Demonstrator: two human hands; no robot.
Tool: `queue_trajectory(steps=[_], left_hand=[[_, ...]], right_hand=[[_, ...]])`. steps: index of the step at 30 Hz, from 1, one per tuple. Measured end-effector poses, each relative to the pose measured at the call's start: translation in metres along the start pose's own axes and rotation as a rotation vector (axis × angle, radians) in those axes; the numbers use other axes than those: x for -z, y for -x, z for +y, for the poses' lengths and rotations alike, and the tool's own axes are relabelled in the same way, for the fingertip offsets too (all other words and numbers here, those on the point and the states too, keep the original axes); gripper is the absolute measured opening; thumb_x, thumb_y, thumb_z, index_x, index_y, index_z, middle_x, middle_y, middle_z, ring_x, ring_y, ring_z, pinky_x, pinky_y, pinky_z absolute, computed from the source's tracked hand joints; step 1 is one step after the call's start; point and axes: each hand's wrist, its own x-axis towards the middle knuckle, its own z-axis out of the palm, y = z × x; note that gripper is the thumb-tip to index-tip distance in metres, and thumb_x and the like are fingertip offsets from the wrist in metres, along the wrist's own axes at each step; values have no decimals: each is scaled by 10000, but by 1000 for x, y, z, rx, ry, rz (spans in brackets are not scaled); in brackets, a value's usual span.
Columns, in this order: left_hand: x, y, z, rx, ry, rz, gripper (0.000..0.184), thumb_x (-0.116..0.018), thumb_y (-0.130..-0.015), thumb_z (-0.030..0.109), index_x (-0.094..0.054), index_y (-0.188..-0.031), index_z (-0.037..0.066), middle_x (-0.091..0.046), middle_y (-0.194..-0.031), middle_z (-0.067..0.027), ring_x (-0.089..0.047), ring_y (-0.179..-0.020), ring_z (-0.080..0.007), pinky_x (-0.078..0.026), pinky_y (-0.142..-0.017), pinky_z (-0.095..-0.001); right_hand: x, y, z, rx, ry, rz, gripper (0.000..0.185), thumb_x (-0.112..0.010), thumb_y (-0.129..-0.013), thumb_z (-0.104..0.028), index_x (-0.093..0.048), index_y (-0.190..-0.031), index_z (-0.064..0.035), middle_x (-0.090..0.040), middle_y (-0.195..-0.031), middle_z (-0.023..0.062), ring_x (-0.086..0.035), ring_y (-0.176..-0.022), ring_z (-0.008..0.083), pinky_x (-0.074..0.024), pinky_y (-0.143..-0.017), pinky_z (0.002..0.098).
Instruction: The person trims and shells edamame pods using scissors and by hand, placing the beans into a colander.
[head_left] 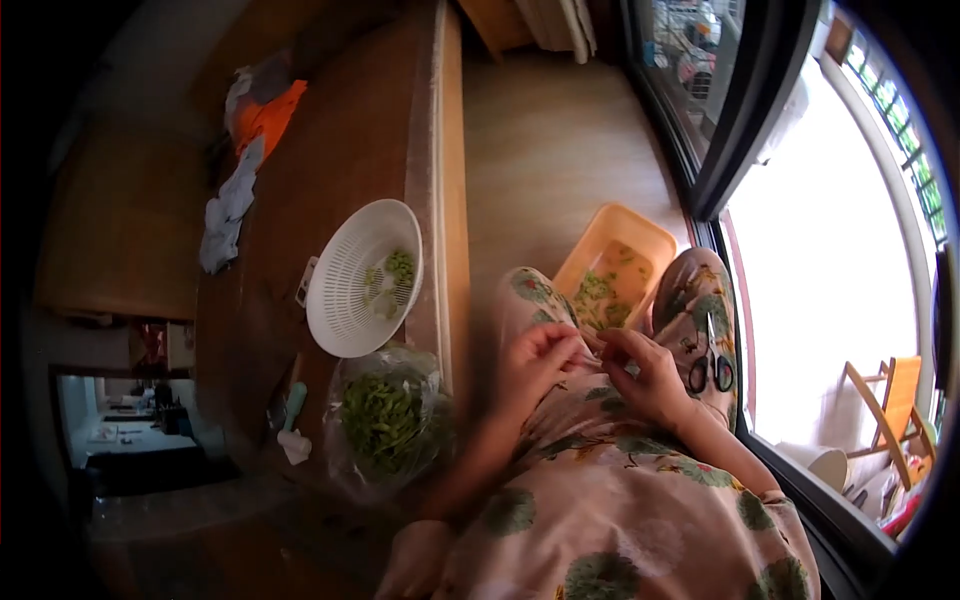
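Observation:
My left hand and my right hand are close together above my lap, fingertips pinched and nearly touching. Whatever lies between the fingers is too small to make out. Just beyond them, between my knees, stands an orange plastic tub with green plant scraps in it. A pair of black-handled scissors rests on my right thigh. To the left, a white colander on the table holds a few green pieces. Nearer me is a clear plastic bag full of green pods or leaves.
The brown wooden table runs along my left, its pale edge beside my leg. A mint-green handle and a crumpled white tissue lie near the bag. Grey and orange cloths lie farther off. A sliding door frame stands at right.

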Motion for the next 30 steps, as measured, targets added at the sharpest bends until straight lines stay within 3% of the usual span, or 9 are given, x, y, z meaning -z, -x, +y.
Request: queue_trajectory(steps=[4,6,8,11,20,24,25,27,30], left_hand=[[54,10,59,-241,29,311,153,-591,-856,43,-600,-1001,-2,-638,-860,-69,-600,-749,-116,-500,-713,-242],[85,12,89,-414,-93,557,144,-586,-845,22,-602,-984,-7,-634,-899,-76,-597,-768,-113,-497,-748,-255],[129,12,101,-528,-255,646,207,-564,-847,5,-593,-1048,-34,-635,-944,-92,-597,-816,-119,-482,-786,-244],[167,17,111,-445,-398,617,335,-555,-857,18,-552,-1186,-42,-630,-1001,-103,-581,-911,-121,-446,-839,-231],[167,88,113,-1,-928,450,150,-641,-822,112,-661,-894,-19,-633,-732,-18,-538,-668,-51,-433,-600,-228],[179,115,93,52,-1161,396,127,-680,-759,94,-655,-837,-3,-651,-712,-68,-598,-626,-137,-464,-589,-271],[176,119,89,94,-1256,433,137,-701,-731,100,-654,-834,23,-660,-769,-89,-627,-671,-202,-482,-618,-308],[172,122,79,117,-1353,488,137,-703,-732,108,-647,-834,36,-652,-787,-87,-626,-695,-217,-481,-626,-326],[175,123,66,119,-1440,551,135,-701,-736,114,-634,-831,45,-636,-802,-84,-620,-719,-233,-478,-636,-350]], right_hand=[[0,2,1,-55,-4,-18,215,-582,-787,25,-601,-998,-15,-600,-836,138,-618,-748,254,-495,-670,322],[-3,5,4,-56,-5,-33,181,-574,-800,15,-615,-974,-13,-601,-837,146,-614,-741,263,-491,-666,323],[-3,6,6,-40,21,-66,177,-575,-805,8,-615,-975,-14,-603,-842,148,-611,-736,268,-489,-663,325],[-5,6,3,-57,16,-73,162,-584,-808,-4,-618,-966,-15,-602,-841,156,-610,-735,278,-485,-659,332],[-6,6,4,-79,-6,-94,170,-576,-809,16,-618,-972,-11,-611,-856,152,-617,-739,253,-485,-665,310],[-6,6,3,-104,-23,-128,167,-572,-816,15,-618,-974,-8,-612,-859,147,-620,-746,230,-485,-670,297],[-5,7,4,-120,-33,-140,170,-571,-814,23,-617,-977,0,-613,-867,134,-615,-766,214,-482,-686,287],[-6,7,5,-151,-53,-161,178,-569,-812,38,-616,-983,16,-616,-884,109,-605,-807,183,-477,-719,267],[-7,7,3,-98,-41,-142,164,-580,-819,1,-618,-978,-6,-613,-866,145,-613,-745,210,-484,-674,287]])
